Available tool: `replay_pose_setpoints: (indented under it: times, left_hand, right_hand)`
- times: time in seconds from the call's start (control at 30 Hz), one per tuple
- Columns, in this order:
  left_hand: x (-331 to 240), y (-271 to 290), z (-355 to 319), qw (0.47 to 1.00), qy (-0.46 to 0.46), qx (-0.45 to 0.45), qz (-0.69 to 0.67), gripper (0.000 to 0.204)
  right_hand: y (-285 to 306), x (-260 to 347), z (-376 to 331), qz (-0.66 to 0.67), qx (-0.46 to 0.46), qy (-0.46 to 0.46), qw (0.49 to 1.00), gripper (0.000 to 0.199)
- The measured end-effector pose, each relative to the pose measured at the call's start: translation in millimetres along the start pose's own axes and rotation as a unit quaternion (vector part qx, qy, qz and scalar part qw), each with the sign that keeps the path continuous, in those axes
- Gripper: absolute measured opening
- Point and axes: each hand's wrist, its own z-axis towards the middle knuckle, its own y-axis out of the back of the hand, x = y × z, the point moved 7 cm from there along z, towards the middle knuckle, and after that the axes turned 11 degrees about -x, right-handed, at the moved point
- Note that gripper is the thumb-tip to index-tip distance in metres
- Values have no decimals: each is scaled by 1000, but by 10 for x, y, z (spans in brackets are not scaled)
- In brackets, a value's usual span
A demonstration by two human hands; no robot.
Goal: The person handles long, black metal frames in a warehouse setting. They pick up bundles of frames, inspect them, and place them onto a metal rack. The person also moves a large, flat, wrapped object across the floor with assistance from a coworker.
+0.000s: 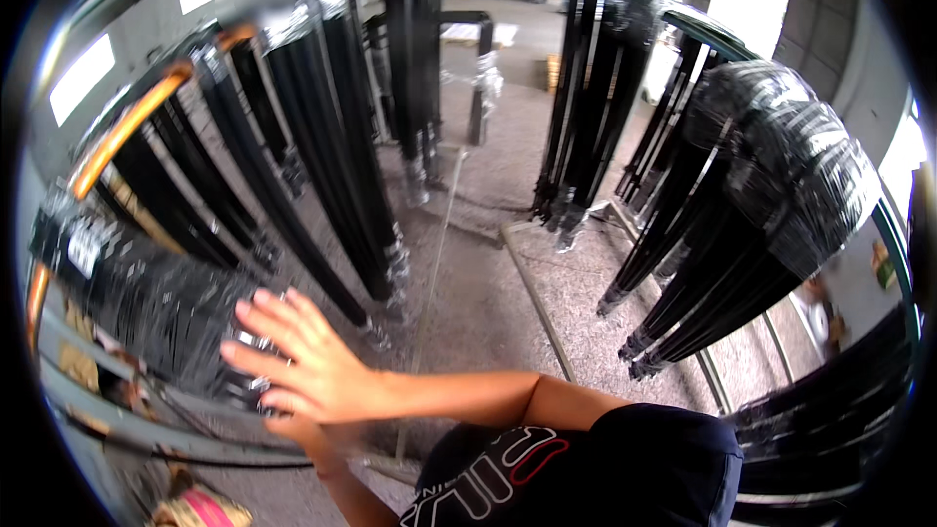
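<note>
A thick black bundle (156, 298) wrapped in clear film, with a white label near its far end, stretches out at the left toward the rack. My right hand (317, 361) reaches across from the right and lies against the near end of this bundle, fingers spread. Just below it, my left hand (298, 427) is at the underside of the same end. The right hand and the bundle hide most of the left hand's fingers, so its grip does not show.
Long black film-wrapped bundles (337, 137) hang on the left, some by an orange rail (137, 127). More hanging bundles (600, 88) line the right side, with a bulky wrapped one (781, 156) close by. Metal rails (537, 303) run along the floor. A sack (200, 507) lies lower left.
</note>
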Motion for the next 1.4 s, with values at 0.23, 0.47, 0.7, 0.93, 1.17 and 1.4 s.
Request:
replay_pose_setpoints:
  times: [0.23, 0.47, 0.7, 0.93, 1.17, 1.4]
  left_hand:
    - [-20, -134, 93, 982, -55, -34, -180, 37]
    - [321, -110, 177, 991, -32, -26, -126, 41]
    - [47, -53, 12, 997, 3, -66, -46, 50]
    - [-64, -159, -4, 984, -160, -59, -60, 36]
    - [-195, -234, -22, 976, -179, -41, -119, 38]
    - [15, 179, 83, 998, -24, -9, 55, 37]
  right_hand:
    - [0, -34, -89, 50, 61, -11, 997, 59]
    - [77, -46, -123, 75, 52, -32, 995, 79]
    - [70, -24, -123, 56, 55, -23, 997, 82]
    - [115, 79, -96, 8, 52, 31, 998, 86]
    - [268, 164, 24, -17, 73, 38, 996, 57]
    - [32, 253, -54, 52, 127, 18, 990, 72]
